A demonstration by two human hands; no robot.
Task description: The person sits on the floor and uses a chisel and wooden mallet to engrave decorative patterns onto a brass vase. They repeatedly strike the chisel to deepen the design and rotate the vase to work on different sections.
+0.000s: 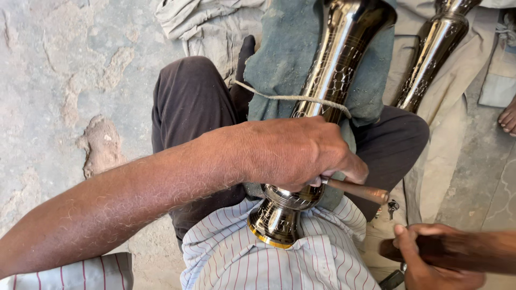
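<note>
Person seated on rough concrete floor, dark engraved metal vase lying lengthwise across lap, foot end toward the striped shirt, mouth end pointing away toward top edge of view. Vase rests on grey-green cloth draped over dark trousers, a string tied across vase body and cloth. Left hand closed in a fist over vase's narrow neck near the foot, gripping a small tool with brown wooden handle, handle sticking out to the right; tool tip hidden under hand. Right hand at lower right corner, fingers wrapped tight around a dark wooden mallet or stick, held apart from vase. Second similar shiny vase lies on beige cloth at upper right, just beside the lap. Bare foot of another person at right edge
</note>
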